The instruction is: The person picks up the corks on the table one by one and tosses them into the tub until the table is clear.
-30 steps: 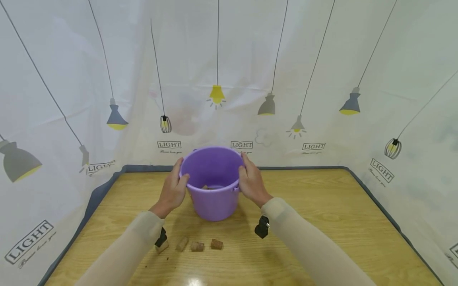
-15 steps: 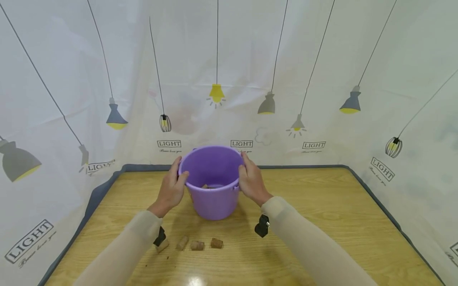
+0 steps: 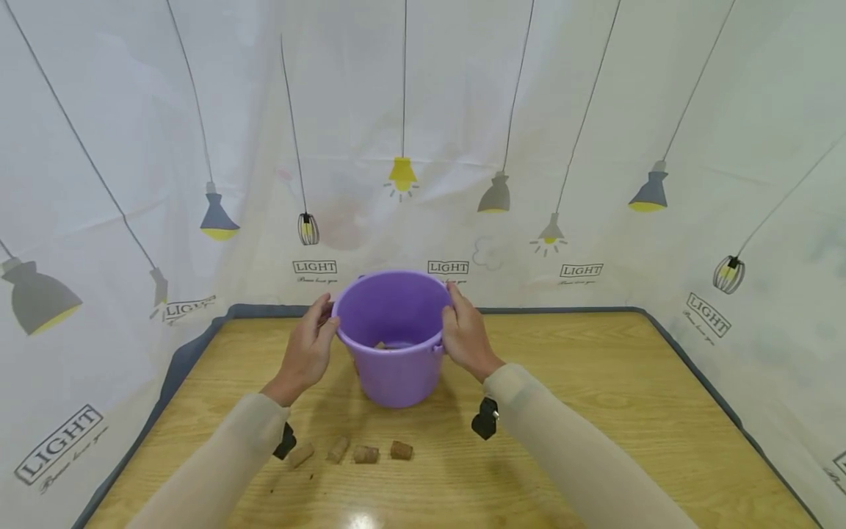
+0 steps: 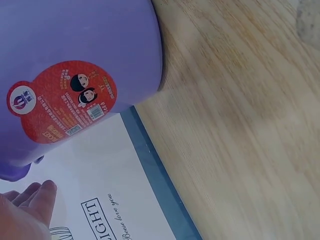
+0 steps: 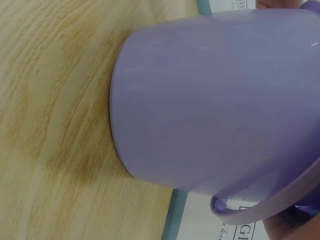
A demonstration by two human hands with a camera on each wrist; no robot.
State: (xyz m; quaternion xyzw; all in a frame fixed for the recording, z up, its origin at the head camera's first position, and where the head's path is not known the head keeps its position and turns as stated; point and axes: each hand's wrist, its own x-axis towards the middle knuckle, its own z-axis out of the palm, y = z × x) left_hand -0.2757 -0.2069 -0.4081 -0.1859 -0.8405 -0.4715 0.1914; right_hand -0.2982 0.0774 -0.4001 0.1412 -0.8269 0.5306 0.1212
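Note:
A purple plastic bucket [image 3: 396, 378] stands upright on the wooden table, with a few brownish pieces [image 3: 381, 345] partly visible at its bottom. My right hand [image 3: 468, 334] grips the rim on the right side, thumb near the inner edge. On the other side my left hand [image 3: 307, 353] is beside the rim, its fingers relaxed. In the left wrist view the fingers [image 4: 42, 200] lie apart from the bucket wall, below a red sticker [image 4: 70, 102]. The bucket's handle [image 5: 280, 202] hangs down in the right wrist view.
Several corks lie in a loose row in front of the bucket, among them a darker cork [image 3: 401, 450] and a paler cork [image 3: 338, 449]. Small dark crumbs are near them. A white curtain [image 3: 562, 110] printed with lamps encloses the table [image 3: 595, 411] at the back and sides.
My left hand has let go of the bucket's rim and shifted slightly left. The right hand and the bucket have stayed in place.

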